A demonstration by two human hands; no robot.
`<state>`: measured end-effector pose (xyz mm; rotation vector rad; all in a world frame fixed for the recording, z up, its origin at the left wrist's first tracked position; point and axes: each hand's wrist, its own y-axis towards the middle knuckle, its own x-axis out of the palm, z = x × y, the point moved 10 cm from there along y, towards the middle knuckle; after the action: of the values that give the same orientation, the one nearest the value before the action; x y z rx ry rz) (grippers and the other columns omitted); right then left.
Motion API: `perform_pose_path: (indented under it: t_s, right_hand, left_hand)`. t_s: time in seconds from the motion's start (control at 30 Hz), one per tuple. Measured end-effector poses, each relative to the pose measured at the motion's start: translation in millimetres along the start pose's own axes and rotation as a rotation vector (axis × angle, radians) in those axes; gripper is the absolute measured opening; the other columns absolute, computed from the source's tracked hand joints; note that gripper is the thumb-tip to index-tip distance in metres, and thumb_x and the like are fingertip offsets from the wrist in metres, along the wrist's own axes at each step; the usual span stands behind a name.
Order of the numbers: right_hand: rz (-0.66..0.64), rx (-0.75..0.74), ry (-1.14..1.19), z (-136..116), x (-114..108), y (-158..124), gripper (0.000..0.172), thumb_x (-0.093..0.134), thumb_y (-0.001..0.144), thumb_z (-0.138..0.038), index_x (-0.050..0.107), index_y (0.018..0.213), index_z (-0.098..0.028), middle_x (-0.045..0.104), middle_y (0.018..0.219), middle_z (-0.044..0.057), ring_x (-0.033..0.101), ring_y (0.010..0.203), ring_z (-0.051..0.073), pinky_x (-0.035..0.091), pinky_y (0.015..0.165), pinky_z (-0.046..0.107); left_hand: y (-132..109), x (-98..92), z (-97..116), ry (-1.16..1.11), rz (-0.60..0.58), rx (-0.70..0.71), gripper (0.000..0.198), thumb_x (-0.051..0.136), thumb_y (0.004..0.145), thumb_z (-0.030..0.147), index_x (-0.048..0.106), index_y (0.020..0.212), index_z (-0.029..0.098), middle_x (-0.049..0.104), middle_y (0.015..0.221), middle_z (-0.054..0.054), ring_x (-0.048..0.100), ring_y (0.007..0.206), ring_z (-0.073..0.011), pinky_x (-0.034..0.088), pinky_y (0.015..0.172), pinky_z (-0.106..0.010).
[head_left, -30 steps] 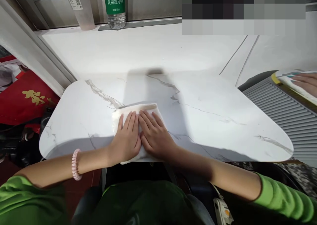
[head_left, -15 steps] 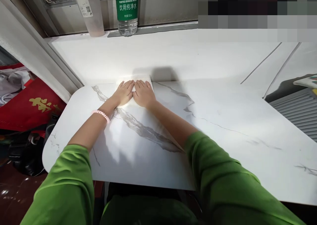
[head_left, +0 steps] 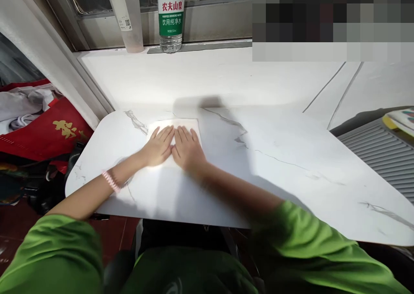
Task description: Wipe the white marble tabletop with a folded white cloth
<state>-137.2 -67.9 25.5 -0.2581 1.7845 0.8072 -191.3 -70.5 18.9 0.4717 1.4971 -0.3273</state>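
A white square sheet (head_left: 188,122) lies flat on the marbled white tabletop (head_left: 281,134); whether it is cloth or paper I cannot tell. My left hand (head_left: 159,146) rests palm down on its left part, fingers stretched forward. Beside it, my right hand (head_left: 187,148) presses flat on the right part, also with straight fingers. The two hands touch or nearly touch at the thumbs. Much of the sheet is hidden beneath them. A pink coiled band (head_left: 111,182) circles my left wrist.
On the sill behind stand a water bottle (head_left: 171,22) and a translucent plastic container (head_left: 129,31). A ridged grey object (head_left: 381,147) is at the right. Left of the table is a red bag (head_left: 48,121) with white items. A white wall (head_left: 226,82) borders the table's back.
Both hands have slid the white sheet from against the wall toward me, staying flat on it. My elbows have spread outward, and the camera view has shifted slightly.
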Motion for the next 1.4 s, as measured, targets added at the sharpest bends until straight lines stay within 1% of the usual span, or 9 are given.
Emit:
perform_pose_path:
  t_s: [0.17, 0.33, 0.5, 0.73, 0.9, 1.0, 1.17, 1.3, 1.4]
  right_hand:
    - [-0.027, -0.138, 0.05, -67, -25, -69, 0.059, 0.036, 0.091, -0.024, 0.044, 0.138, 0.01, 0.043, 0.146, 0.028, 0.033, 0.14, 0.036, 0.022, 0.117, 0.055]
    - [-0.061, -0.226, 0.088, -99, -26, -77, 0.06, 0.037, 0.091, -0.027, 0.043, 0.138, 0.011, 0.041, 0.147, 0.03, 0.032, 0.14, 0.04, 0.022, 0.115, 0.059]
    - [-0.086, -0.197, 0.09, -98, -5, -32, 0.06, 0.037, 0.092, -0.026, 0.042, 0.14, 0.009, 0.041, 0.148, 0.028, 0.033, 0.14, 0.038, 0.02, 0.116, 0.056]
    - [-0.054, -0.034, 0.068, -49, 39, 79, 0.058, 0.035, 0.092, -0.022, 0.041, 0.141, 0.009, 0.042, 0.147, 0.027, 0.035, 0.14, 0.035, 0.02, 0.116, 0.053]
    - [-0.01, 0.054, 0.075, -18, 61, 126, 0.057, 0.033, 0.092, -0.021, 0.042, 0.14, 0.007, 0.044, 0.147, 0.025, 0.035, 0.14, 0.033, 0.019, 0.116, 0.055]
    - [-0.014, 0.043, 0.081, -12, 66, 135, 0.056, 0.033, 0.092, -0.021, 0.042, 0.141, 0.006, 0.043, 0.147, 0.024, 0.035, 0.14, 0.033, 0.019, 0.117, 0.054]
    - [-0.022, 0.021, 0.092, -13, 64, 128, 0.057, 0.034, 0.092, -0.022, 0.041, 0.142, 0.004, 0.041, 0.149, 0.023, 0.033, 0.141, 0.031, 0.018, 0.117, 0.053]
    - [-0.032, 0.0, 0.128, -28, 57, 107, 0.057, 0.034, 0.092, -0.021, 0.041, 0.141, 0.006, 0.041, 0.149, 0.023, 0.033, 0.141, 0.031, 0.015, 0.118, 0.051]
    - [-0.063, -0.011, 0.17, -50, 48, 83, 0.058, 0.034, 0.093, -0.023, 0.04, 0.142, 0.006, 0.039, 0.15, 0.024, 0.03, 0.143, 0.032, 0.014, 0.118, 0.052]
  left_hand:
    - [-91, -18.8, 54, -0.001, 0.051, 0.008, 0.056, 0.026, 0.1, 0.026, 0.024, 0.149, 0.0, 0.028, 0.156, -0.023, 0.016, 0.148, -0.03, 0.012, 0.121, -0.052]
    - [-127, -21.9, 50, 0.012, 0.05, -0.053, 0.058, 0.026, 0.1, 0.026, 0.015, 0.152, 0.002, 0.026, 0.157, -0.022, 0.016, 0.148, -0.0293, 0.016, 0.12, -0.053]
    - [-109, -14.4, 2, 0.026, 0.019, -0.066, 0.057, 0.024, 0.099, 0.028, 0.024, 0.149, 0.001, 0.027, 0.156, -0.023, 0.019, 0.148, -0.0288, 0.016, 0.12, -0.052]
    - [-14, -1.3, -103, 0.024, -0.057, -0.075, 0.058, 0.025, 0.097, 0.027, 0.029, 0.147, -0.002, 0.028, 0.156, -0.021, 0.023, 0.147, -0.0266, 0.012, 0.122, -0.045]
    - [35, 8.3, -144, 0.026, -0.098, -0.063, 0.06, 0.024, 0.096, 0.027, 0.025, 0.15, -0.002, 0.025, 0.158, -0.018, 0.02, 0.147, -0.0242, 0.009, 0.122, -0.041]
    - [41, 11.7, -151, 0.052, -0.093, -0.068, 0.062, 0.023, 0.096, 0.026, 0.022, 0.151, -0.002, 0.021, 0.159, -0.019, 0.016, 0.148, -0.0255, 0.01, 0.121, -0.044]
    - [31, 6.6, -140, 0.053, -0.043, -0.087, 0.061, 0.023, 0.097, 0.029, 0.024, 0.15, -0.002, 0.022, 0.158, -0.021, 0.015, 0.149, -0.0285, 0.012, 0.12, -0.048]
    - [7, 1.0, -122, 0.042, -0.039, -0.095, 0.059, 0.023, 0.097, 0.029, 0.025, 0.15, 0.002, 0.024, 0.158, -0.02, 0.018, 0.148, -0.0284, 0.014, 0.12, -0.05]
    - [-27, -6.1, -102, 0.029, -0.028, -0.071, 0.059, 0.021, 0.098, 0.029, 0.025, 0.15, 0.002, 0.023, 0.158, -0.02, 0.017, 0.148, -0.0276, 0.014, 0.12, -0.049]
